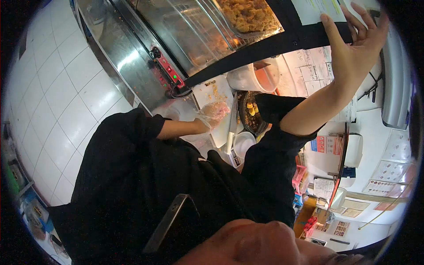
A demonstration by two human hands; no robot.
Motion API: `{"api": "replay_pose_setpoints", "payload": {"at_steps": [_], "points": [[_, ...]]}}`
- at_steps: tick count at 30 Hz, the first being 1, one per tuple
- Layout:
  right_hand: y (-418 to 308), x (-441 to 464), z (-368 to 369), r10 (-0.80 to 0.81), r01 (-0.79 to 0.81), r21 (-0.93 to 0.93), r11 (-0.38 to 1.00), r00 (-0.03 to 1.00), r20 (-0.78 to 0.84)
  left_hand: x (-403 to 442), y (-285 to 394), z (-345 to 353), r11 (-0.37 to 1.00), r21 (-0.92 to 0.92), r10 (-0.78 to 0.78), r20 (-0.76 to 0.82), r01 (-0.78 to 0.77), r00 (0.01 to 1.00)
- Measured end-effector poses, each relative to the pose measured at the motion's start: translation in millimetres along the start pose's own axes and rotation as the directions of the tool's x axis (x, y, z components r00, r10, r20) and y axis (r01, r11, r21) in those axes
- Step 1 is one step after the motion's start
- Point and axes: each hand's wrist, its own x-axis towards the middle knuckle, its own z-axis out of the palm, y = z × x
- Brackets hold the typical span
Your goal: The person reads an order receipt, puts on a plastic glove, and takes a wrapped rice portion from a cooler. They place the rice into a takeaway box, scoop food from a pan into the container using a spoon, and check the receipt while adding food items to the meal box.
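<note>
Board (pixel 219 135) lies near the centre of my view. My left hand (pixel 215 112), in a clear glove, is over it, fingers drawn together; I cannot tell whether they grip anything. Just beyond, at three o'clock from the glove, lie the knife (pixel 232 125), then the pan (pixel 241 115). At two, my right hand (pixel 358 54) is bare and spread wide, thumb at the paper (pixel 316 12) on the cabinet (pixel 304 43).

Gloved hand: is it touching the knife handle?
Apart. The head view shows white cutting board between the gloved hand and the knife handle. Contact with the blade is too close to tell.
</note>
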Motion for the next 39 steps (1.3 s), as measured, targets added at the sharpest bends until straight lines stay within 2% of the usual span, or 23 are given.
{"api": "replay_pose_setpoints", "payload": {"at_steps": [2,5,8,9,11,14,18,20,23,24,26,27,29,32,33,35,36,37,39], "points": [[-7,-1,0,0.039,-0.041,-0.148,0.988,0.999,-0.017,-2,6,2,0.997,0.054,-0.048,0.015,0.047,0.999],[-4,2,-4,0.111,-0.112,-0.061,0.992,0.994,-0.023,-5,6,4,1.0,-0.008,-0.019,0.009,0.019,1.0],[-7,5,-5,0.191,-0.189,-0.071,0.979,0.981,0.026,-8,4,9,0.998,-0.029,-0.052,0.009,0.052,0.999],[-8,3,-4,0.078,-0.073,-0.132,0.989,0.996,0.035,-9,3,10,0.998,-0.029,-0.053,0.012,0.054,0.999],[-6,-1,-1,-0.033,0.042,-0.192,0.98,0.998,0.052,-10,1,11,0.998,-0.018,-0.067,0.035,0.067,0.997],[3,-3,4,0.018,-0.036,-0.214,0.976,0.996,-0.085,-10,5,13,0.994,0.004,-0.112,0.041,0.112,0.993],[1,-2,1,-0.008,0.005,-0.219,0.976,1.0,-0.016,-11,5,11,0.996,0.01,-0.086,0.054,0.085,0.995],[-2,-3,3,-0.007,0.002,-0.237,0.972,1.0,-0.018,-13,5,13,0.984,-0.107,-0.142,0.031,0.144,0.989],[9,-6,9,-0.005,-0.023,-0.246,0.969,0.994,-0.109,-14,9,13,0.985,-0.045,-0.168,0.032,0.169,0.985],[20,-9,9,-0.154,0.126,-0.224,0.967,0.981,-0.115,-13,6,13,0.984,-0.044,-0.169,0.031,0.17,0.985],[15,-6,9,-0.3,0.272,-0.201,0.941,0.946,-0.124,-12,1,12,0.992,-0.016,-0.122,0.032,0.122,0.992],[8,-5,5,-0.171,0.152,-0.21,0.966,0.982,-0.075,-13,-2,12,0.992,-0.015,-0.123,0.032,0.123,0.992],[1,-4,2,-0.036,0.029,-0.223,0.974,0.999,-0.029,-12,12,8,0.981,0.008,-0.192,0.055,0.192,0.98],[16,-6,-1,-0.072,0.074,-0.231,0.97,0.997,0.016,-16,11,12,0.989,0.009,-0.149,-0.016,0.149,0.989],[33,-7,1,-0.128,0.122,-0.088,0.989,0.99,-0.063,-17,9,15,0.987,0.013,-0.159,0.002,0.159,0.987],[58,-22,-4,-0.228,0.221,-0.064,0.973,0.964,-0.136,-21,3,23,0.978,0.129,-0.168,0.009,0.165,0.986],[71,-30,-6,-0.277,0.271,-0.058,0.961,0.946,-0.171,-24,0,28,0.975,0.131,-0.183,0.027,0.178,0.983],[75,-43,-3,-0.205,0.276,0.129,0.952,0.893,-0.401,-26,5,31,0.964,0.186,-0.205,0.063,0.19,0.977],[112,-75,-14,-0.123,0.241,0.192,0.951,0.868,-0.481,-31,-2,42,0.945,0.246,-0.247,0.111,0.214,0.963]]}}
